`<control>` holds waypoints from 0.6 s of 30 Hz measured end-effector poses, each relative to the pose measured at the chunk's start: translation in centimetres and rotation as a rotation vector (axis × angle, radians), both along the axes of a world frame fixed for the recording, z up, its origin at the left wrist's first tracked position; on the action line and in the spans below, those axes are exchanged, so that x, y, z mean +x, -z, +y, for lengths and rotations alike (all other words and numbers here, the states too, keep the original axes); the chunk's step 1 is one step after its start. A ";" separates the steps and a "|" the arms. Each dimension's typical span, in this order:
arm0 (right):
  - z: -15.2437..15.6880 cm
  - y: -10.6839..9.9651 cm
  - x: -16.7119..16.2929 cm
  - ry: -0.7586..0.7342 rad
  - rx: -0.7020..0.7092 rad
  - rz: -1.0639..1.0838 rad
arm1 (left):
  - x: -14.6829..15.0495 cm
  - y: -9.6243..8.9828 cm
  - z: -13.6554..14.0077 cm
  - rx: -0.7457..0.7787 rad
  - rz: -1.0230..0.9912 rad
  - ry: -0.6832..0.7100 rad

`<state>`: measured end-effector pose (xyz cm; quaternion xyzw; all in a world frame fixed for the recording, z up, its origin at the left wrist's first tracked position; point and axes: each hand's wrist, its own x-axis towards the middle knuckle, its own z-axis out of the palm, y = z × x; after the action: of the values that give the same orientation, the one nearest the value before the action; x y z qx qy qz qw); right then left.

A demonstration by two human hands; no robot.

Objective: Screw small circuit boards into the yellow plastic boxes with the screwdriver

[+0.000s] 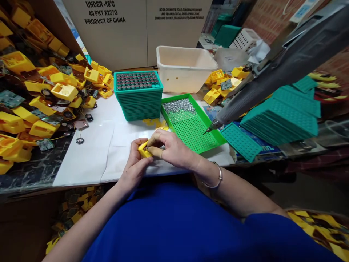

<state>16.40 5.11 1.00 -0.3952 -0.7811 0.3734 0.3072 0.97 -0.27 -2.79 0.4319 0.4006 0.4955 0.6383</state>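
A small yellow plastic housing (146, 154) is gripped by my left hand (135, 157), held just above the white sheet near the table's front edge. My right hand (169, 147) bends over the housing from the right, thumb and fingers pinched at its open side. Something small and dark shows at those fingertips, too hidden to name. Just beyond my hands, flat yellow scraps (152, 123) lie on the sheet. To the right is a bright green perforated tray (188, 127) with a heap of small silvery screws (180, 106) at its far end.
A stack of teal trays (141, 103) holds small round parts on top. Behind it stands a translucent bin (185, 78). Yellow housings with wires and circuit boards pile up at left (40, 98). A power screwdriver (245, 83) slants in from the right, its bit over the green tray.
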 end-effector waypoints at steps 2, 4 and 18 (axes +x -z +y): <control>0.0 -0.2 -0.1 -0.001 0.017 -0.048 | -0.1 -0.3 -0.1 0.038 0.101 -0.008; 0.0 -0.4 -0.2 0.000 0.026 -0.084 | -0.2 -0.5 -0.1 0.092 0.206 -0.019; 3.9 -1.2 1.5 0.088 0.018 -0.202 | -1.6 -0.9 0.1 -0.191 -0.090 -0.032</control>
<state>17.92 9.02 2.25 -0.4619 -0.7934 0.3106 0.2465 -0.64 -0.16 -1.87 0.3400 0.4239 0.4842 0.6858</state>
